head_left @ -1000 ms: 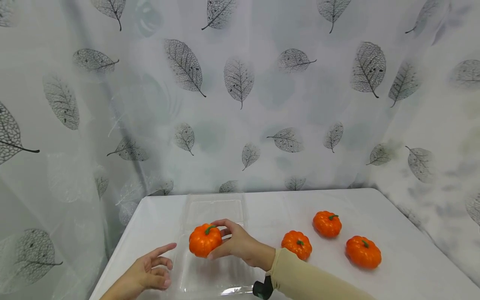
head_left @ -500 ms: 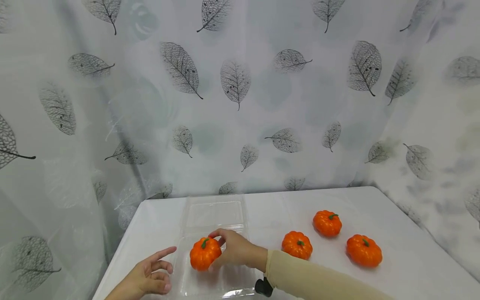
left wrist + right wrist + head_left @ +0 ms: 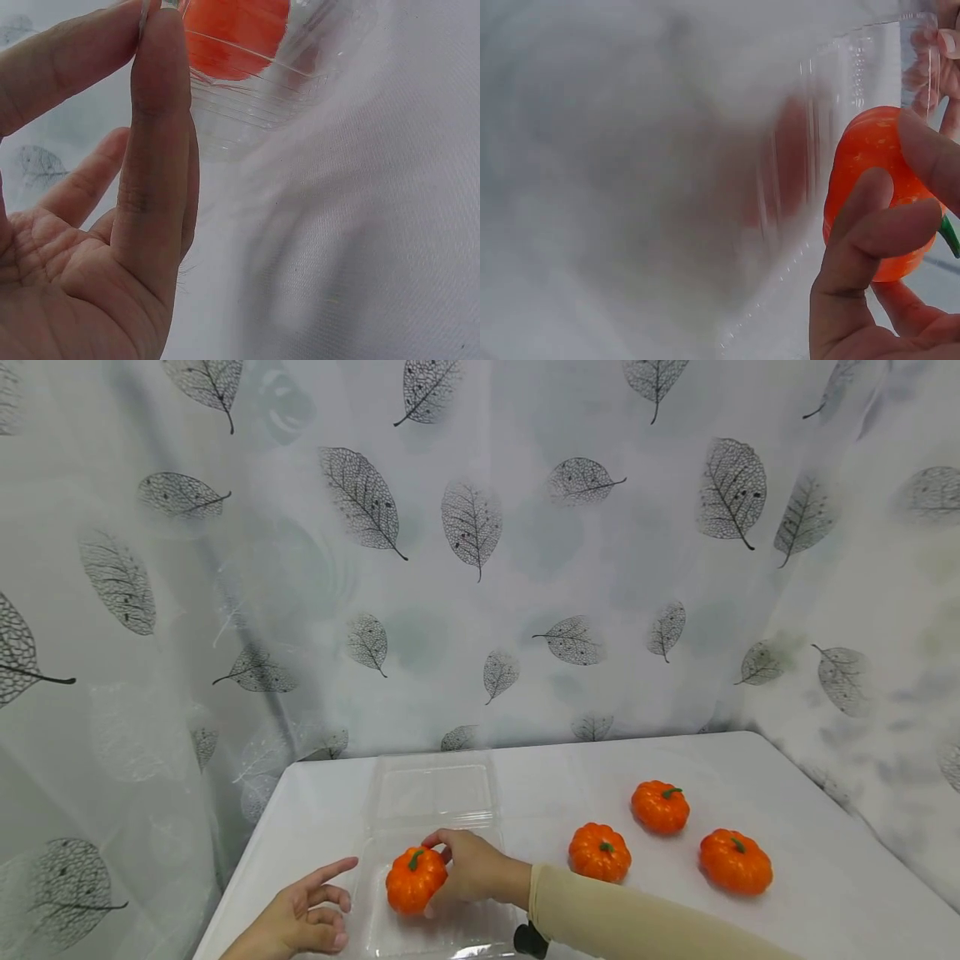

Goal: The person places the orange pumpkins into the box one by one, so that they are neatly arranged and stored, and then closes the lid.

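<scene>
With my right hand (image 3: 468, 870) wrapped around a small orange pumpkin (image 3: 414, 880), my grip holds it just inside the clear plastic clamshell container (image 3: 427, 793) — its lid lies folded back so the tray is open. My left hand (image 3: 300, 918) rests relaxed with fingers open against the container's left edge, seemingly steadying it. Three more pumpkins (image 3: 660, 807) sit apart on the white tabletop (image 3: 810, 893).
</scene>
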{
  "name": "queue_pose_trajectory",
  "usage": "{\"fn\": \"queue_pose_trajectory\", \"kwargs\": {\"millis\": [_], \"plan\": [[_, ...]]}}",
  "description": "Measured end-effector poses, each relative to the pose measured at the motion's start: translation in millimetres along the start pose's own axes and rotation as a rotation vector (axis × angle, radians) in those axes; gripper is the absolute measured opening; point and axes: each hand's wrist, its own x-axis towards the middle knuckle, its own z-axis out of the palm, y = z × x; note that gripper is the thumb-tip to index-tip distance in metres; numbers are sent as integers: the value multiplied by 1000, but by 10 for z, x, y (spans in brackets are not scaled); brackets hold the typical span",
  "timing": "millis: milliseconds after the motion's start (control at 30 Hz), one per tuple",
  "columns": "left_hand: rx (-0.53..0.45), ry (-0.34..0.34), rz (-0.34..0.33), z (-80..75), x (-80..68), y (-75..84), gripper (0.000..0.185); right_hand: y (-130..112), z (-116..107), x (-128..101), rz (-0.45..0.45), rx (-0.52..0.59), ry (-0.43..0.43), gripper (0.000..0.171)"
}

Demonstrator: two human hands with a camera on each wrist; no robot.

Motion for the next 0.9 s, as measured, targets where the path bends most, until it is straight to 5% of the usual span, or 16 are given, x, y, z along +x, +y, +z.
{"fn": "queue_pose_trajectory", "kwargs": {"millis": [667, 900], "plan": [[76, -24, 45, -19, 5, -26, 78, 21, 15, -55, 72, 240, -53, 58], [99, -24, 64, -16, -5, -31, 80, 40, -111, -135, 186, 261, -227, 47]]}}
